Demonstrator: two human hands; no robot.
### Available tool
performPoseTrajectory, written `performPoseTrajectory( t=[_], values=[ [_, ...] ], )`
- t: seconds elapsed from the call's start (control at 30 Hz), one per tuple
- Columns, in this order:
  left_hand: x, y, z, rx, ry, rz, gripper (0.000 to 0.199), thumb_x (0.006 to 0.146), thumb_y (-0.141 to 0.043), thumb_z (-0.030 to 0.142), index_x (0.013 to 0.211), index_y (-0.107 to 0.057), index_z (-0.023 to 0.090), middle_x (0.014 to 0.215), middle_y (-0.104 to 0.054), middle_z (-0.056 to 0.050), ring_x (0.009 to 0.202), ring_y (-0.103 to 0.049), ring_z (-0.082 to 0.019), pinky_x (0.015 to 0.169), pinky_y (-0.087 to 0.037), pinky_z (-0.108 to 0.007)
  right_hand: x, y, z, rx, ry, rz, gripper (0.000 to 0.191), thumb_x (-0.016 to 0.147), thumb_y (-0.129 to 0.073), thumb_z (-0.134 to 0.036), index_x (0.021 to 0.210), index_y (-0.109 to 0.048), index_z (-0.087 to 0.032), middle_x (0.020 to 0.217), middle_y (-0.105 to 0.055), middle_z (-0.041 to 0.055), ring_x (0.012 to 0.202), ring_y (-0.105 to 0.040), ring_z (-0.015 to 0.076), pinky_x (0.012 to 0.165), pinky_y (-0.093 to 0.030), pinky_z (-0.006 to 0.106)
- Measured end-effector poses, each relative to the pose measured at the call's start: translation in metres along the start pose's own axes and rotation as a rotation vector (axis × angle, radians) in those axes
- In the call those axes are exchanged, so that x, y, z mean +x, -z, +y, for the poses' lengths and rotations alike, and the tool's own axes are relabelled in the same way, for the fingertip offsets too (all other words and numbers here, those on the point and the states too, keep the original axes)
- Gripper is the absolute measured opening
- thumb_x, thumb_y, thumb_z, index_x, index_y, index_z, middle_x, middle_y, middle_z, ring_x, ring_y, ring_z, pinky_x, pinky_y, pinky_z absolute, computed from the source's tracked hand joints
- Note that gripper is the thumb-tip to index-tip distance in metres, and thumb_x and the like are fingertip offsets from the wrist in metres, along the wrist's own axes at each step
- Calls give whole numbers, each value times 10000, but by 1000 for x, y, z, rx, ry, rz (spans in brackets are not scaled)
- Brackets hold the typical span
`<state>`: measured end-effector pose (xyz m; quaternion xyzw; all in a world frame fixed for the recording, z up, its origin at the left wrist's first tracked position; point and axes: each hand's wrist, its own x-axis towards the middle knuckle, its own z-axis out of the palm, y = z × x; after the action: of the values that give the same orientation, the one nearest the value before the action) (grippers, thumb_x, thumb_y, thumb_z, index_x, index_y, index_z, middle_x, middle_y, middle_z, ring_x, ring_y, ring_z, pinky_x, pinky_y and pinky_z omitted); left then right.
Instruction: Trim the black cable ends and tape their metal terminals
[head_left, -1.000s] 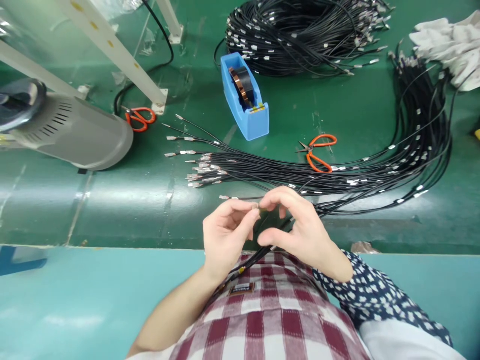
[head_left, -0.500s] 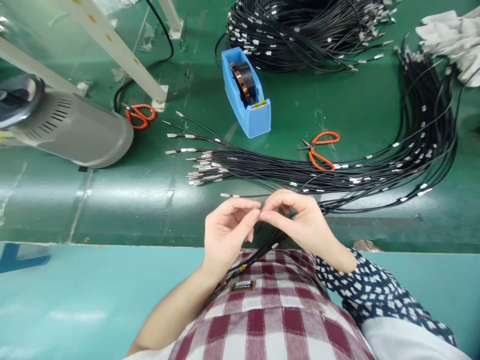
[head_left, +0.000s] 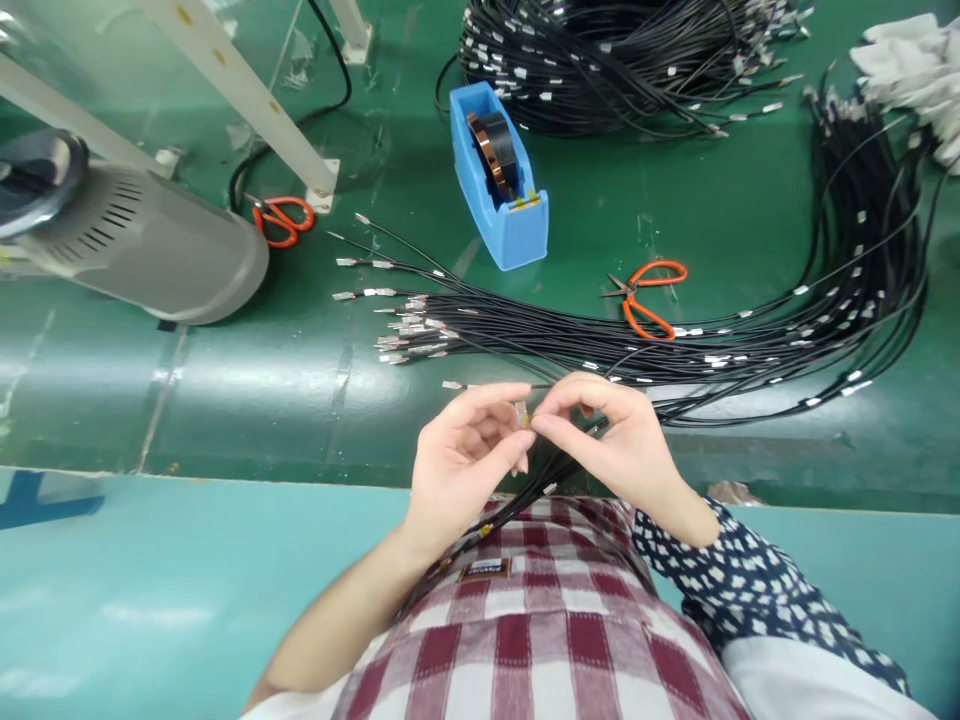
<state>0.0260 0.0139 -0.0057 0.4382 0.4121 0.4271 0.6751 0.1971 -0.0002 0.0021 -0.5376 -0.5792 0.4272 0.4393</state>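
Observation:
A small clear piece with a yellowish end (head_left: 523,414) shows between my hands near the table's front edge. My right hand (head_left: 611,430) pinches at its yellowish end with thumb and forefinger. Beside it, my left hand (head_left: 465,455) has its thumb and forefinger apart, with the piece between them and the other fingers curled; whether it touches the piece is unclear. Just beyond the hands lies a long bundle of black cables (head_left: 540,325) with pale tips at the left. More black cables (head_left: 525,495) run beneath my hands onto the checked apron.
Orange-handled scissors (head_left: 646,298) rest by the cables, behind them a blue tape dispenser (head_left: 517,230). Coiled cables (head_left: 600,80) and white gloves (head_left: 911,75) lie at the back. On the left are a grey machine (head_left: 157,240), white posts (head_left: 240,90) and more scissors (head_left: 283,221).
The left thumb and forefinger have parted, and the small piece between the hands has come into sight. The whole view has shifted slightly.

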Motion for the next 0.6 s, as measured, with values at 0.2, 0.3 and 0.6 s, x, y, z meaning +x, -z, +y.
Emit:
performPoseTrajectory(
  t=[0.2,0.3,0.6],
  values=[
    [5,6,-3,-8,69,-1,322,797,-793,169,1112,-755,221,757,-644,15,544,-614,-68,518,-537,-175,-3,4,-3,-31,61,11,104,881,-679,-203,777,-672,-212,779,-670,9,721,-586,141,676,-463,294],
    [4,6,-2,7,84,-8,338,789,-801,187,1124,-758,205,757,-662,-1,550,-614,-83,527,-548,-198,2,5,0,87,-104,-82,152,865,-702,-281,740,-670,-200,717,-649,-1,649,-532,130,621,-424,288],
    [2,3,1,42,89,-9,328,772,-803,170,1098,-778,209,732,-688,-10,527,-603,-86,518,-547,-205,6,3,8,199,-217,-150,325,834,-724,-492,733,-680,-186,683,-633,11,627,-487,127,594,-390,286]
  ],
)
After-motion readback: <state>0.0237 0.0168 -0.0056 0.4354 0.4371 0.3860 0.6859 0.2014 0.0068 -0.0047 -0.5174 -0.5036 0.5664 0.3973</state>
